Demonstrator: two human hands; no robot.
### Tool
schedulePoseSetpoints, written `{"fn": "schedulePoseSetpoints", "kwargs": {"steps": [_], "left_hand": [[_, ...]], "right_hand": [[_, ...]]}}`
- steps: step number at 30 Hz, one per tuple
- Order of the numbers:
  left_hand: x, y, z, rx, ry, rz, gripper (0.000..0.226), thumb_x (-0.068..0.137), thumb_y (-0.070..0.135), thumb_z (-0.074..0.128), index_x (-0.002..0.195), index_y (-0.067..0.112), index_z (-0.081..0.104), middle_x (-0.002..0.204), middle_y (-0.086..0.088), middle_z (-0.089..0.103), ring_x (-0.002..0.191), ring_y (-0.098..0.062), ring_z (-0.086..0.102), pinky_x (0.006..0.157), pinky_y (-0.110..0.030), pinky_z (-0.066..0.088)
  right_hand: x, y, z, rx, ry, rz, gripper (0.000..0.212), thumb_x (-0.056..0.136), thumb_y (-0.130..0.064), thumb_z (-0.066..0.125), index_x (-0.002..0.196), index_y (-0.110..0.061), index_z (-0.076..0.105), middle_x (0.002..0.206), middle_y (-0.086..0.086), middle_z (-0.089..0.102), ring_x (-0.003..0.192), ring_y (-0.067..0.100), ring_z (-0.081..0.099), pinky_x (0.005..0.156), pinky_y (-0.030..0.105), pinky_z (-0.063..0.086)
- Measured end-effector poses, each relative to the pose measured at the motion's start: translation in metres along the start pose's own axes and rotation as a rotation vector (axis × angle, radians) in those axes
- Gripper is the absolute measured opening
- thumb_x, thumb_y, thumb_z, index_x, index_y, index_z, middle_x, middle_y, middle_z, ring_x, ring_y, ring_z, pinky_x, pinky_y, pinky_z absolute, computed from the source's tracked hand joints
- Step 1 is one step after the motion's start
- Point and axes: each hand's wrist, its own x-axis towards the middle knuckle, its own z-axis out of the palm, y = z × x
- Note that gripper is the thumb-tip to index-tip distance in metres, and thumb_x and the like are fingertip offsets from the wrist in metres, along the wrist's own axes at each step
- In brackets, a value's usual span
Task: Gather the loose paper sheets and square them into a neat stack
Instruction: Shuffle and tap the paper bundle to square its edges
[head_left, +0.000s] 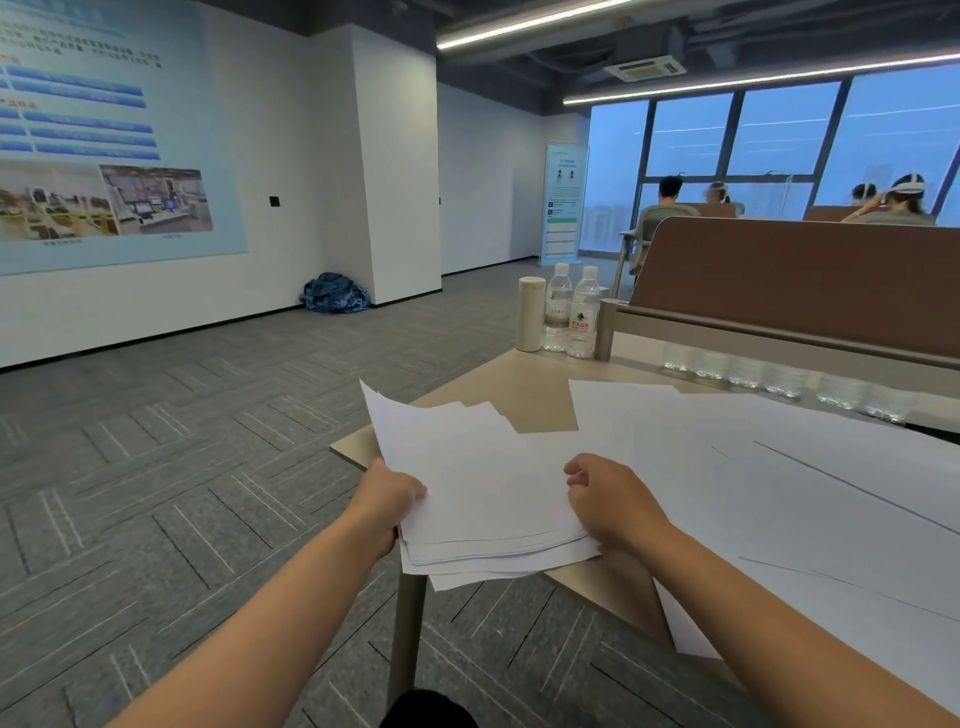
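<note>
A bundle of white paper sheets (478, 483) lies askew over the left corner of the beige table (540, 410), its edges fanned and uneven. My left hand (392, 501) grips the bundle's left edge, thumb on top. My right hand (610, 501) holds the bundle's right edge with curled fingers. More loose white sheets (779, 478) spread overlapping across the table to the right, some hanging over the near edge.
A cream cylinder flask (531, 314) and two water bottles (571, 312) stand at the table's far corner. A row of clear bottles (779, 376) lies under a brown divider panel (800, 280). Grey carpet floor (182, 467) is on the left. People sit in the background.
</note>
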Motion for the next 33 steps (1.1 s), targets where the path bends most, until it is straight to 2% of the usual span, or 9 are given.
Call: {"fn": "schedulePoseSetpoints", "kwargs": {"steps": [4,9,12,16,19,23,28,31,33], "left_hand": [[0.006,-0.003,-0.004,0.026,0.004,0.009,0.038,0.084,-0.009,0.046,0.117,0.007,0.058,0.111,-0.015,0.068,0.103,-0.038,0.064,0.096,-0.056,0.05],[0.003,-0.002,-0.004,0.048,0.023,0.021,0.03,0.089,-0.008,0.04,0.092,0.014,0.06,0.107,-0.016,0.067,0.104,-0.04,0.062,0.096,-0.053,0.049],[0.005,0.001,-0.007,0.071,0.044,0.017,0.028,0.091,-0.006,0.039,0.102,0.011,0.058,0.104,-0.013,0.063,0.102,-0.036,0.061,0.093,-0.045,0.049],[0.009,0.002,-0.01,0.084,0.064,0.031,0.03,0.092,-0.006,0.038,0.104,0.013,0.059,0.103,-0.01,0.064,0.099,-0.033,0.061,0.087,-0.04,0.048],[0.013,-0.003,-0.01,0.15,0.085,0.028,0.028,0.091,-0.005,0.04,0.107,0.003,0.061,0.103,-0.014,0.064,0.096,-0.033,0.06,0.077,-0.036,0.047],[0.021,-0.008,-0.012,0.267,0.112,0.002,0.009,0.09,-0.005,0.047,0.086,0.0,0.053,0.083,-0.014,0.052,0.076,-0.026,0.046,0.059,-0.03,0.034],[0.027,-0.011,-0.013,0.469,0.114,-0.014,0.017,0.089,-0.003,0.052,0.074,0.006,0.048,0.07,-0.008,0.046,0.069,-0.023,0.043,0.054,-0.028,0.037],[0.03,-0.011,-0.016,0.52,0.129,0.022,0.006,0.085,0.001,0.056,0.081,-0.003,0.058,0.076,-0.011,0.053,0.07,-0.024,0.044,0.055,-0.028,0.032],[0.033,-0.012,-0.015,0.556,0.138,0.051,0.015,0.083,0.006,0.057,0.089,-0.005,0.067,0.088,-0.015,0.065,0.074,-0.027,0.053,0.058,-0.028,0.036]], "right_hand": [[0.0,0.006,0.0,-0.129,-0.044,0.04,0.034,0.094,-0.02,0.043,0.125,-0.022,0.057,0.127,0.003,0.061,0.113,0.023,0.057,0.095,0.033,0.045],[-0.001,0.002,0.002,-0.131,-0.04,-0.01,0.043,0.097,-0.02,0.042,0.138,-0.024,0.052,0.138,0.0,0.06,0.122,0.023,0.056,0.1,0.033,0.044],[0.0,0.005,-0.002,-0.125,-0.049,-0.001,0.043,0.097,-0.018,0.042,0.138,-0.022,0.053,0.14,-0.001,0.058,0.125,0.022,0.055,0.103,0.033,0.043],[0.0,0.011,0.002,-0.225,-0.088,0.004,0.034,0.088,-0.016,0.043,0.104,-0.013,0.073,0.114,0.006,0.071,0.103,0.025,0.065,0.089,0.036,0.053],[0.002,0.01,0.004,-0.288,-0.16,0.0,0.023,0.088,-0.019,0.041,0.082,-0.015,0.062,0.096,0.003,0.067,0.089,0.023,0.061,0.071,0.032,0.047],[0.004,0.01,0.006,-0.393,-0.2,-0.039,0.015,0.093,-0.023,0.039,0.089,-0.019,0.053,0.108,0.003,0.06,0.099,0.022,0.055,0.083,0.033,0.047],[0.006,0.008,0.005,-0.449,-0.2,-0.065,0.03,0.095,-0.021,0.037,0.104,-0.01,0.063,0.117,0.007,0.057,0.11,0.027,0.052,0.092,0.034,0.043],[0.006,0.008,0.005,-0.425,-0.204,-0.057,0.029,0.093,-0.023,0.037,0.1,-0.009,0.062,0.118,0.009,0.056,0.109,0.027,0.051,0.088,0.033,0.042],[0.006,0.01,0.006,-0.412,-0.194,-0.052,0.026,0.092,-0.024,0.038,0.095,-0.011,0.06,0.114,0.009,0.054,0.108,0.027,0.051,0.083,0.032,0.04]]}}
